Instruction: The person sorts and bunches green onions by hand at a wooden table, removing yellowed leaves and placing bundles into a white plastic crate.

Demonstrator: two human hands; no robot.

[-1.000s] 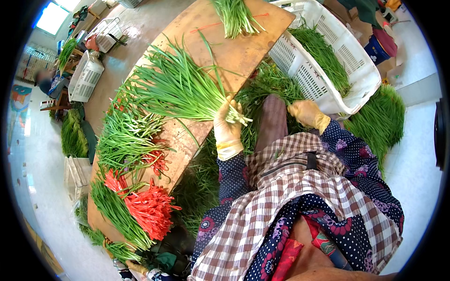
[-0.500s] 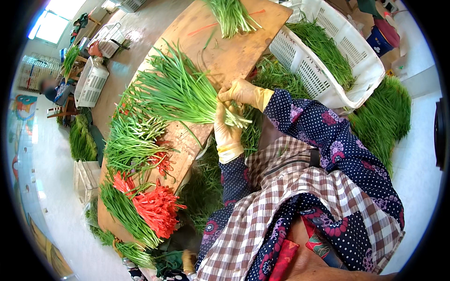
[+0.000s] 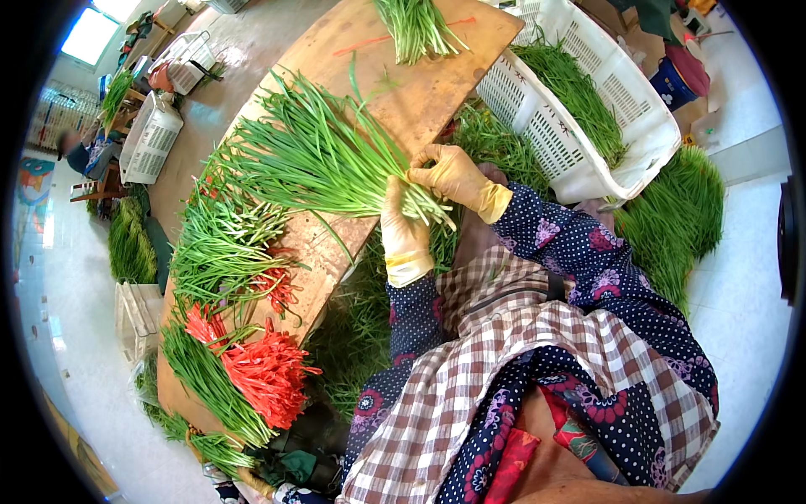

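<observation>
A loose bunch of green chives [image 3: 323, 168] lies over the wooden board, its leaves fanning to the left. My left hand [image 3: 401, 228], in a pale yellow glove, is closed round the pale stem ends from below. Against the upper side of those stems, my right hand [image 3: 453, 178], gloved alike, has its thumb and forefinger pinched together. What sits between these fingertips is too small to make out. Further down the board are cut chives [image 3: 227, 248] with white stems and a heap of red ties [image 3: 270, 375] on another bundle of chives [image 3: 210, 378].
The curved wooden board [image 3: 403, 105] carries another chive bundle [image 3: 418, 29] at its far end. A white slatted crate [image 3: 579, 143] with greens stands at the right, beside a large pile of chives [image 3: 672, 223]. Behind the board, at the left, a person [image 3: 88, 155] sits near white baskets.
My right hand has shifted slightly right and down along the stem ends, still pinched. The left hand keeps its hold on the bunch. The whole view has swung a little.
</observation>
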